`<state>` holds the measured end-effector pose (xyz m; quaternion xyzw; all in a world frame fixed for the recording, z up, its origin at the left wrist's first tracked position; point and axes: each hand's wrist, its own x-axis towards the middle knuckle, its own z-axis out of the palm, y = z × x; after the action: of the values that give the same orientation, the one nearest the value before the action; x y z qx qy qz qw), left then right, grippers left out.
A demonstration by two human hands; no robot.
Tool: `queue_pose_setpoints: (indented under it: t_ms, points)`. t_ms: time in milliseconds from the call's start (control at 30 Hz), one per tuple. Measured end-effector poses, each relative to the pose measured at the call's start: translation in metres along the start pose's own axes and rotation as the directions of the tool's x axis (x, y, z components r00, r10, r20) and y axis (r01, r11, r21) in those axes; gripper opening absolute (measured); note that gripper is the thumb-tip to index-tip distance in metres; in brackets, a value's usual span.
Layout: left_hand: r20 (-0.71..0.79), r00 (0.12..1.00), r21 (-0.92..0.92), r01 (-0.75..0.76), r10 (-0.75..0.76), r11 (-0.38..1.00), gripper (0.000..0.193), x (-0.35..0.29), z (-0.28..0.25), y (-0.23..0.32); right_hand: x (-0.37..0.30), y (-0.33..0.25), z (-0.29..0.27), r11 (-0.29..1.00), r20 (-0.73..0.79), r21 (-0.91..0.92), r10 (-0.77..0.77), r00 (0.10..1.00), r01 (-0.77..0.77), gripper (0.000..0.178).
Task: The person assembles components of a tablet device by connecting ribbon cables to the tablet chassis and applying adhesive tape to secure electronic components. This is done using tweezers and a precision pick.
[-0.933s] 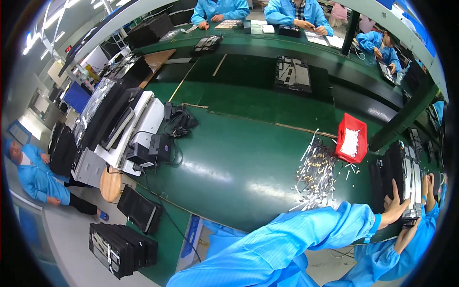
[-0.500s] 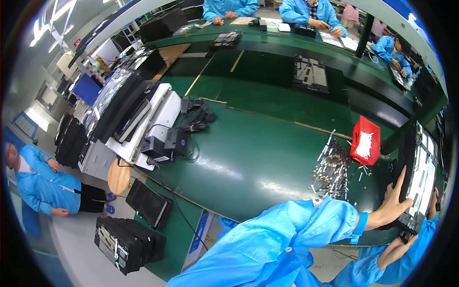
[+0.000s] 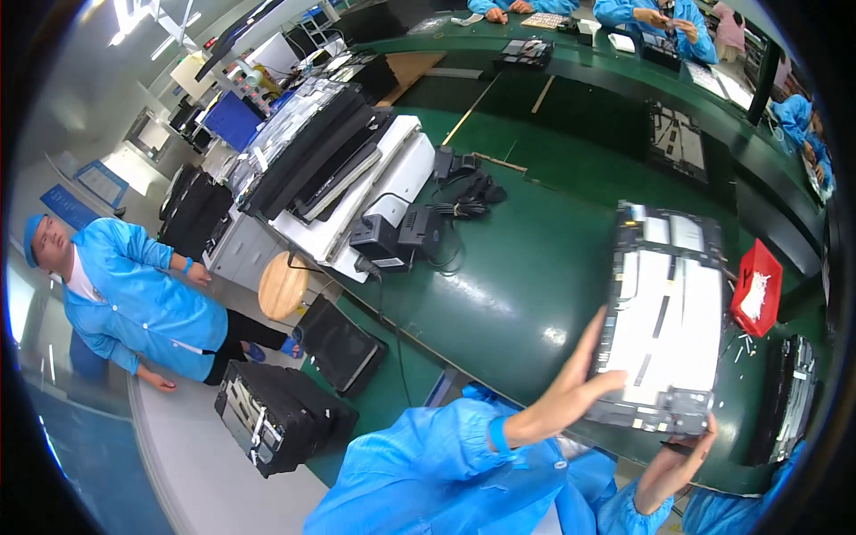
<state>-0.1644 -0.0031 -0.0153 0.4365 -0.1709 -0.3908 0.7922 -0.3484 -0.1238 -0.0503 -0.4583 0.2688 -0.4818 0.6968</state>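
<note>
Both my hands hold a black-framed device panel (image 3: 669, 321) with silver-white plates and dark strips on its upper face, raised over the right part of the green table. My left hand (image 3: 571, 388) grips its left edge, with the thumb lying on the face. At the lower right corner, my right hand (image 3: 691, 455) holds the panel from below; part of that hand is hidden behind it. A red bin (image 3: 758, 290) of small white pieces stands just right of the panel. More such panels (image 3: 789, 401) stand at the far right.
Black adapters with cables (image 3: 419, 227) lie beside a white device (image 3: 392, 192) and stacked dark panels (image 3: 308, 147) on the left. Lower left are another panel stack (image 3: 276, 419) and a round wooden stool (image 3: 283, 285). A person in blue (image 3: 147, 299) stands there; others sit across the table (image 3: 508, 294).
My hands have brought the panel leftward from the far right, and its plated face has turned into view. It covers the loose small parts. The view has swung right.
</note>
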Motion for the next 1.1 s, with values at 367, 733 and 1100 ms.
queue_pose_setpoints:
  t_ms: [367, 733, 1100]
  points:
    - [-0.218, 0.972, -0.072, 0.069, -0.083, 0.995, 0.083, -0.024, -0.063, -0.007, -0.004, 0.031, 0.033, 0.927, 0.133, -0.264, 0.308, 0.942, -0.265, 0.044]
    - [-0.292, 0.947, 0.59, 0.071, 0.131, 0.804, 0.073, -0.026, -0.062, -0.036, 0.045, 0.022, 0.026, 0.737, 0.181, -0.672, 0.253, 0.951, -0.068, 0.045]
    - [-0.152, 0.965, 0.405, -0.135, 0.213, 0.904, 0.064, 0.007, -0.081, -0.036, 0.136, 0.03, -0.02, -0.097, 0.289, -0.952, 0.047, 0.956, 0.292, 0.024]
